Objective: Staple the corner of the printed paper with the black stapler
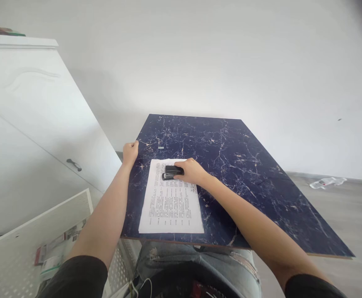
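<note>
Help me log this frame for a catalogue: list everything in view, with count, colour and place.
tabletop: one, dark blue marbled, centre
paper sheet: one, white with printed text, near-left part of the tabletop
stapler: one, black, at the sheet's far end
small bit: one, grey, on the tabletop beyond the sheet
cabinet: one, white, left, with a dark handle
perforated panel: one, white, lower left
leaflets: a few, mixed colours, on the panel
bottle: one, clear, on the floor at right
left hand: one, gripping the tabletop's left edge
right hand: one, on the stapler
</note>
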### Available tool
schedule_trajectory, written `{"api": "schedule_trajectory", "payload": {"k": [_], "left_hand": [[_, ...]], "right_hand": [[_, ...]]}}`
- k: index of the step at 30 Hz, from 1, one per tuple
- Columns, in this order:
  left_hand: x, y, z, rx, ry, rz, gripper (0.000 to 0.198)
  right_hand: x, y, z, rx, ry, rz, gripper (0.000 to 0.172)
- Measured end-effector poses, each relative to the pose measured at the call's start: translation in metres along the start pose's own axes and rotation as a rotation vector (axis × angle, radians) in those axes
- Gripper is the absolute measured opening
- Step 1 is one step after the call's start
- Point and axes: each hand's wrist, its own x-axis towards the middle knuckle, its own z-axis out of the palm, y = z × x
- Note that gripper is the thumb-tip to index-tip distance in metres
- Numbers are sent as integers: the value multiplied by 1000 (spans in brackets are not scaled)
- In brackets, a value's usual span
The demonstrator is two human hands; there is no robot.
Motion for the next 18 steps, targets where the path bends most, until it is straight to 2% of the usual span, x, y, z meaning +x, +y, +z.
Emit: {"api": "schedule_trajectory", "payload": {"k": [7,10,12,15,16,18], "left_hand": [[-7,13,-6,53,-14,37,53],[-18,31,-3,95,23,99,54],[-33,51,7,110,7,193,54],[-67,86,34,68,-216,393,54],[-81,96,44,43,-321,492,50],[-106,111,62,44,-457,697,34]], "right_hand": [[-58,52,-27,-49,-11,75,16],[-80,67,-39,-45,-36,111,16],[-87,71,-44,-43,-45,122,15],[-86,69,-47,-60,-60,70,13],[-84,67,-45,-61,-55,40,14],[-81,64,-40,-52,-25,-6,23]]}}
